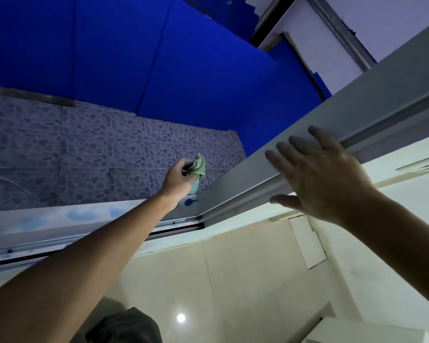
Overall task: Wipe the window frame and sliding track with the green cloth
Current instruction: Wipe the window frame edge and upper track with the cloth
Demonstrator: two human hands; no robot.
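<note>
My left hand reaches out through the open window and is shut on the bunched green cloth, held just beyond the corner where the sill meets the upright. The grey window frame upright slants from that corner up to the right. My right hand lies flat with fingers spread on this upright, thumb under its inner edge. The sliding track runs along the bottom of the opening, dark grooves showing under my left forearm. The outer sill carries blue smudges.
Outside lie a pebble-patterned tiled surface and a deep blue wall. Inside, cream wall tiles sit below the track, with a white ledge at the lower right and dark clothing at the bottom.
</note>
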